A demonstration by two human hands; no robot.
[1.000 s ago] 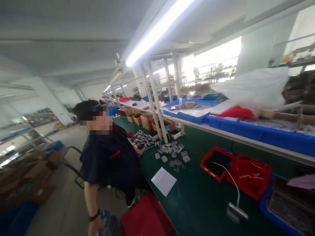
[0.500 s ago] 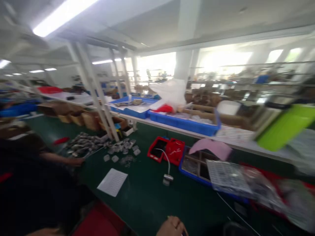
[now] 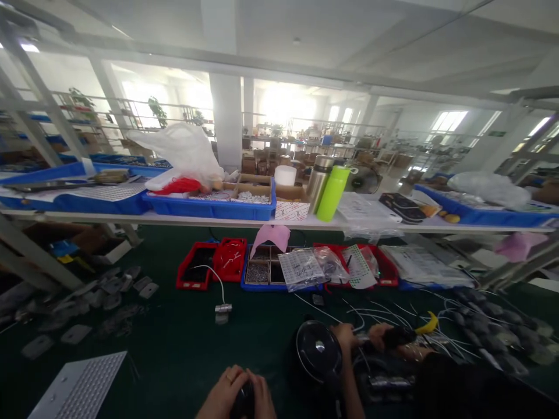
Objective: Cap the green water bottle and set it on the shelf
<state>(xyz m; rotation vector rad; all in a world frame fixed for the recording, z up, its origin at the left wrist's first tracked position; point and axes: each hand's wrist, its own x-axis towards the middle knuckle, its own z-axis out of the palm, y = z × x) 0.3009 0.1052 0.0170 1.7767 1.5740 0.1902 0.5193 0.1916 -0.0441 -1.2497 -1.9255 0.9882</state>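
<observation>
At the bottom centre, my left hand [image 3: 222, 393] and my right hand [image 3: 262, 397] are closed around a small dark rounded object [image 3: 244, 400]. Its kind cannot be made out, since my fingers cover most of it. My left hand wears a ring. Ahead of my hands, on the green table [image 3: 174, 349], stands a small metal fitting [image 3: 223, 309] with a white cable [image 3: 218, 279] rising from it toward a red bin. Nearest my right hand on the other side is a black round device [image 3: 318, 349].
A co-worker's hands [image 3: 345, 337] hold a black-handled tool at the right, near loose white cables. Red bins [image 3: 192, 285] and a blue tray [image 3: 262, 286] line the back, under a shelf [image 3: 305, 224] with bottles. Clear plastic pieces [image 3: 109, 297] and a perforated white sheet [image 3: 82, 390] lie left.
The view has swung to the right, bringing the co-worker's hands and cables on that side into sight. Both my hands now show around the dark object; earlier only one hand was plainly visible.
</observation>
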